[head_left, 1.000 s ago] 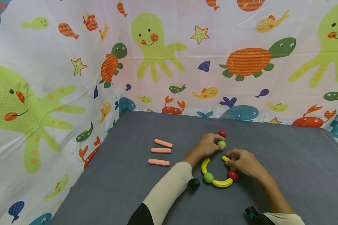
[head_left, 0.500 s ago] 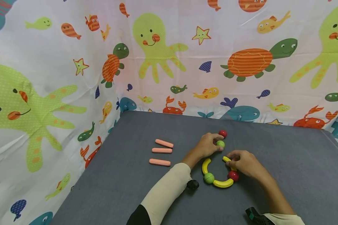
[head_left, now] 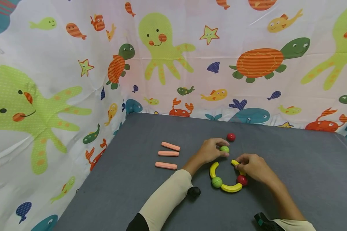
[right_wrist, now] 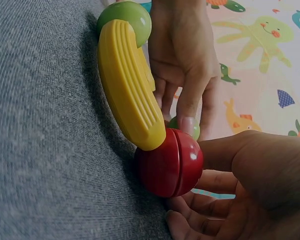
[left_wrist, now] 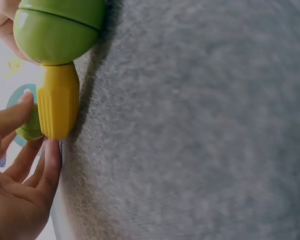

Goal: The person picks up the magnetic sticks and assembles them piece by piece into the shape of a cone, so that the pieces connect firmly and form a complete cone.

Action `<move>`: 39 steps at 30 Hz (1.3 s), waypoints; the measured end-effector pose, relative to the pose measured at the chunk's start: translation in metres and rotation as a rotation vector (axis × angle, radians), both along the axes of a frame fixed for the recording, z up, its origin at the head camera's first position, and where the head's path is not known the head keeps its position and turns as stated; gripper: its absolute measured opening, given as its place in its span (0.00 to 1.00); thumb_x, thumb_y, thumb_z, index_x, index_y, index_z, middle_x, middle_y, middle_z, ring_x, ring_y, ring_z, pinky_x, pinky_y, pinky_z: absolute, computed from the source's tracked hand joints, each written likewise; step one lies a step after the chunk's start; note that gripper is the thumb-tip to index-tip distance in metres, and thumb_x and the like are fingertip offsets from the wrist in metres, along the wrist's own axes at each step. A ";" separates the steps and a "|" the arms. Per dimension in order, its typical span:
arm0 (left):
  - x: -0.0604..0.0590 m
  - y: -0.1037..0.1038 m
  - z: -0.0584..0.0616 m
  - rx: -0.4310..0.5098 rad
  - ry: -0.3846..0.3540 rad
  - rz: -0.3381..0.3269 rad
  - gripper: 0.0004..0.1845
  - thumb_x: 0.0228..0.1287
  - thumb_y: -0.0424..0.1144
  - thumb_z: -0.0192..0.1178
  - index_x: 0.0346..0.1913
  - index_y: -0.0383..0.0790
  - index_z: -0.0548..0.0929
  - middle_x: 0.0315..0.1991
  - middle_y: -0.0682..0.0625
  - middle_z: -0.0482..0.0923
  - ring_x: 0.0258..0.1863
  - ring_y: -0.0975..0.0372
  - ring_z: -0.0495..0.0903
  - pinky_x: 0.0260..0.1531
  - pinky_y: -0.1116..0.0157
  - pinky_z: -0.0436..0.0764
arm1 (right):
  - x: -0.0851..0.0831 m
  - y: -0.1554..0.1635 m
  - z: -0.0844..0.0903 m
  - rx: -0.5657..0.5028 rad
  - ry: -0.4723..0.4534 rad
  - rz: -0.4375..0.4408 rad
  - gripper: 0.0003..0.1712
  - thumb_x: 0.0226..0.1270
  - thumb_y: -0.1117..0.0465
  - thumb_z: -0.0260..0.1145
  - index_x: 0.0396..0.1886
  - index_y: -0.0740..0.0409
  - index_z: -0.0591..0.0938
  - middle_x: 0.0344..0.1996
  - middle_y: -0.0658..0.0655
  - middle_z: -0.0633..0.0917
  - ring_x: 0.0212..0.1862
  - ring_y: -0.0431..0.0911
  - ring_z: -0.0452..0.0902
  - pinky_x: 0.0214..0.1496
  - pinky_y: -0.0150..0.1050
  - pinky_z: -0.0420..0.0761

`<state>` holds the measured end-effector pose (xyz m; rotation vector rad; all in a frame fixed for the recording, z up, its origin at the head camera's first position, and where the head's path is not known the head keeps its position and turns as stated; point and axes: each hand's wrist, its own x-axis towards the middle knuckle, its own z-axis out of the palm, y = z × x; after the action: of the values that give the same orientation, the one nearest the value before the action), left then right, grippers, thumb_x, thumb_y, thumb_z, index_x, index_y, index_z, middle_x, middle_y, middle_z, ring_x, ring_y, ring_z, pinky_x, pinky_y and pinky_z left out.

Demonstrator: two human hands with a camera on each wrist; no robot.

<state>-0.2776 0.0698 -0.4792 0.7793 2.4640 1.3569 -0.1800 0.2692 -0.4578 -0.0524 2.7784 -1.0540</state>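
My left hand [head_left: 210,150] pinches a small green ball [head_left: 224,149] between thumb and fingers, just above the table. A plain red ball [head_left: 231,137] lies apart, behind it. My right hand [head_left: 255,166] grips the yellow banana-shaped piece [head_left: 235,162] at the right of an open ring. Along that ring sit a grooved red ball [head_left: 242,180], a front yellow banana-shaped piece [head_left: 231,188], a grooved green ball [head_left: 217,182] and a left yellow banana-shaped piece [head_left: 213,170]. The ring's gap faces the back, near the held green ball. My right fingers hide part of the gripped piece.
Three pink sausage-like sticks [head_left: 168,153] lie to the left on the grey-covered table [head_left: 118,192]. A curtain [head_left: 162,89] printed with sea animals hangs along the back and left edges. Both wrists carry black devices.
My left hand has drawn the green ball a little left and toward me, widening the space from the plain red ball. The right hand holds its place on the ring.
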 end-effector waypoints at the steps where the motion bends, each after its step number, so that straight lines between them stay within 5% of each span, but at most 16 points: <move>1: 0.000 -0.001 0.000 0.008 0.000 -0.007 0.18 0.66 0.41 0.77 0.58 0.47 0.90 0.51 0.58 0.88 0.46 0.69 0.84 0.45 0.73 0.81 | 0.000 0.000 0.000 -0.002 -0.002 -0.004 0.13 0.70 0.60 0.71 0.48 0.63 0.88 0.29 0.52 0.82 0.31 0.46 0.74 0.31 0.38 0.72; 25: 0.024 -0.024 0.001 0.023 -0.020 -0.049 0.22 0.66 0.43 0.77 0.61 0.44 0.88 0.51 0.58 0.85 0.45 0.72 0.83 0.43 0.74 0.82 | 0.001 0.001 0.003 -0.036 -0.004 -0.020 0.12 0.71 0.59 0.71 0.48 0.62 0.87 0.32 0.53 0.84 0.32 0.47 0.76 0.31 0.38 0.75; 39: 0.031 -0.026 -0.002 -0.021 0.027 -0.067 0.21 0.66 0.46 0.77 0.59 0.44 0.89 0.49 0.58 0.88 0.42 0.76 0.81 0.45 0.76 0.80 | 0.001 0.000 0.004 -0.049 0.065 0.017 0.17 0.73 0.56 0.72 0.57 0.58 0.88 0.39 0.55 0.87 0.38 0.49 0.77 0.36 0.43 0.75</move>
<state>-0.2470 0.0435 -0.4809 0.8724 2.4445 1.3040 -0.1788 0.2694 -0.4538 -0.1190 2.8044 -1.1352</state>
